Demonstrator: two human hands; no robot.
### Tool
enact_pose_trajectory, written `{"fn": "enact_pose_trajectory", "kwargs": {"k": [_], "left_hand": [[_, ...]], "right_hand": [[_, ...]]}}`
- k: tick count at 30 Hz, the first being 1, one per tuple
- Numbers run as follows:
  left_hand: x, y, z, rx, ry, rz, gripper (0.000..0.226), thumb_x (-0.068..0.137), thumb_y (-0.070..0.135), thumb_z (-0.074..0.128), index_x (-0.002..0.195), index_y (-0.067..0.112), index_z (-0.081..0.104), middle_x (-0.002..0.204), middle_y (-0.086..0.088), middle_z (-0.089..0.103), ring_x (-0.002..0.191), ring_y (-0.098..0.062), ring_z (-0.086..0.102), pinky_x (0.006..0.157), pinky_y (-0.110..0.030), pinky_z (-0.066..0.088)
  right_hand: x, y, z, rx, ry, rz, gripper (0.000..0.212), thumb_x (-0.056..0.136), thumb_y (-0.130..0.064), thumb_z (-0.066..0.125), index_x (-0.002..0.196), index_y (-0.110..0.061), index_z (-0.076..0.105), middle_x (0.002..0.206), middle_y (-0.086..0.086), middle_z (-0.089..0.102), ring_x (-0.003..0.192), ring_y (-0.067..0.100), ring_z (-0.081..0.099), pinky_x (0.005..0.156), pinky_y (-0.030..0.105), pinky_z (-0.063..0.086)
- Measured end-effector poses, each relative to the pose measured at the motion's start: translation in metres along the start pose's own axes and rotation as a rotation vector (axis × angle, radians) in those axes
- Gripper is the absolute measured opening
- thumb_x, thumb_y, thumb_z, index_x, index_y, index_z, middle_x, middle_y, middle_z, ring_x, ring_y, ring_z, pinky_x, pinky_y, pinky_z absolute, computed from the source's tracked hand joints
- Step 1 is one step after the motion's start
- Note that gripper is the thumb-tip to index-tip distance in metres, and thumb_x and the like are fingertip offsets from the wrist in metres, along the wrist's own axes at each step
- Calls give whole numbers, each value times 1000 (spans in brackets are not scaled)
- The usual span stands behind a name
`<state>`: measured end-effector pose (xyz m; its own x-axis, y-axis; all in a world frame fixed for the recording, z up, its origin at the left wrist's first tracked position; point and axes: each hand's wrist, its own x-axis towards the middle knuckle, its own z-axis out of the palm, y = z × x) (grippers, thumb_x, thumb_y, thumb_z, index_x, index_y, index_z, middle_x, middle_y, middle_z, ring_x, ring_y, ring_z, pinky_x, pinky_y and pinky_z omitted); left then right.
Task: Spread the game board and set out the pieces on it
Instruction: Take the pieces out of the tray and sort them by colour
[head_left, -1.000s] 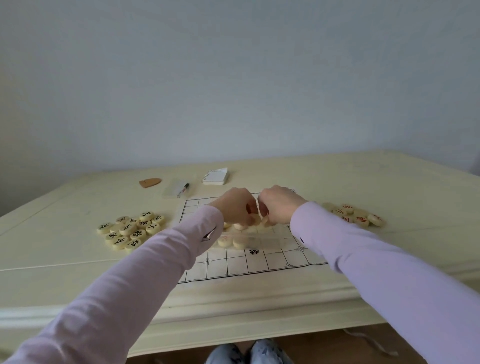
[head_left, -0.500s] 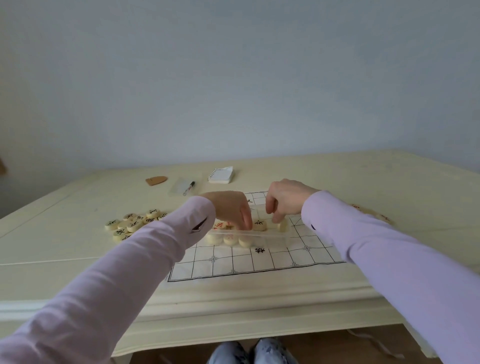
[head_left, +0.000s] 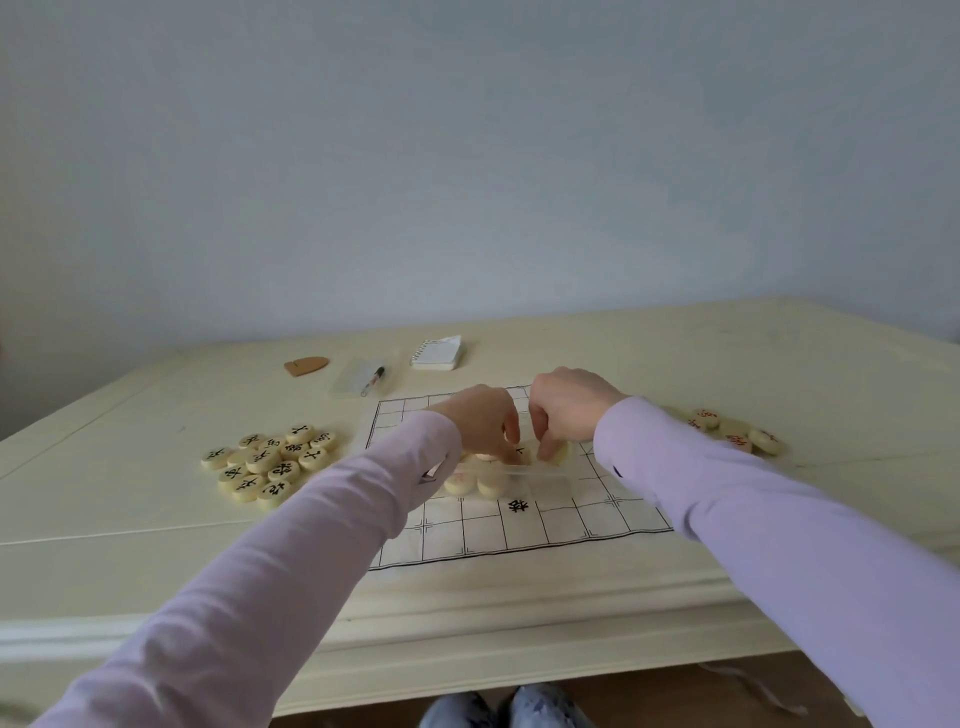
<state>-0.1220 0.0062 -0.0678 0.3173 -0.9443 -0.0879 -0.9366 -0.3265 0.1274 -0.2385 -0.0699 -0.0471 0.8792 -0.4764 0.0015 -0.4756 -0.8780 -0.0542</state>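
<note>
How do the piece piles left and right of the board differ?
The left pile of cream round discs bears black characters; the right pile of cream round discs bears red ones. The left pile shows in full, with more discs in sight; the right pile is partly hidden behind the lilac right sleeve. Both lie on the cream table, off the white gridded board.

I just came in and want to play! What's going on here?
The board lies spread on the table with a clear box of pieces on it. The left hand reaches into the box; the right hand pinches one piece there. Black-marked pieces are piled to the left, red-marked pieces to the right.
</note>
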Motion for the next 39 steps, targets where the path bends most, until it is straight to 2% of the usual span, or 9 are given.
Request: {"fn": "enact_pose_trajectory", "kwargs": {"k": [7, 9, 14, 16, 19, 24, 30, 34, 39], "left_hand": [[-32, -23, -33, -54, 153, -48, 31, 77, 41, 71, 99, 18, 71, 77, 8, 60, 71, -10, 56, 61, -19, 42], [-52, -45, -47, -90, 197, -113, 30, 77, 42, 72, 94, 18, 71, 85, 5, 66, 81, -14, 60, 70, -23, 46], [-101, -119, -60, -151, 244, -319, 20, 73, 41, 74, 77, 22, 68, 105, 2, 70, 103, -17, 63, 82, -31, 48], [-116, -137, -61, -173, 251, -361, 20, 76, 36, 73, 84, 18, 70, 119, 4, 65, 101, -17, 64, 71, -23, 43], [-132, -157, -55, -146, 249, -465, 27, 78, 31, 72, 95, 10, 72, 80, 11, 65, 66, -9, 58, 55, -19, 37], [-136, -182, -36, -82, 222, -604, 29, 71, 35, 73, 89, 12, 73, 83, -3, 69, 72, -19, 57, 65, -27, 46], [-120, -182, -25, -93, 232, -518, 34, 75, 38, 72, 104, 19, 68, 97, -2, 69, 91, -19, 62, 75, -26, 46], [-111, -179, -24, -52, 204, -496, 47, 73, 44, 75, 112, 20, 64, 111, -3, 64, 106, -21, 56, 87, -30, 44], [-99, -143, -41, -92, 413, -317, 34, 86, 34, 65, 114, 15, 65, 106, 0, 66, 103, -20, 59, 84, -26, 41]], "right_hand": [[-1, -20, -11, 39, -29, 53, 35, 67, -37, 82, 90, -14, 70, 90, -1, 64, 85, 22, 61, 67, 26, 43], [2, -35, -19, 79, 1, 43, 36, 70, -38, 80, 93, -13, 70, 87, -1, 65, 86, 20, 63, 69, 26, 45], [25, -102, -24, 518, 13, -119, 20, 80, -26, 72, 88, -8, 73, 81, 3, 71, 76, 15, 70, 61, 22, 47], [34, -130, -17, 646, -32, -158, 16, 83, -21, 70, 88, -6, 71, 82, 5, 69, 73, 16, 68, 60, 21, 48], [48, -164, -5, 767, -92, -168, 9, 87, -11, 61, 92, -8, 69, 84, 10, 67, 76, 22, 64, 71, 27, 55], [67, -194, 9, 785, -202, -84, 30, 93, 3, 46, 119, 6, 59, 98, 13, 62, 86, 26, 63, 95, 37, 51], [69, -197, 16, 985, -276, 39, 33, 94, 7, 41, 126, 7, 51, 83, 10, 53, 60, 17, 56, 78, 31, 53], [67, -181, 10, 942, -222, 25, 33, 95, 4, 41, 126, 5, 54, 102, 11, 49, 71, 18, 55, 73, 28, 53], [54, -140, -2, 874, -116, -21, 31, 95, 1, 46, 124, 1, 55, 103, 12, 54, 84, 23, 60, 74, 30, 55]]}}
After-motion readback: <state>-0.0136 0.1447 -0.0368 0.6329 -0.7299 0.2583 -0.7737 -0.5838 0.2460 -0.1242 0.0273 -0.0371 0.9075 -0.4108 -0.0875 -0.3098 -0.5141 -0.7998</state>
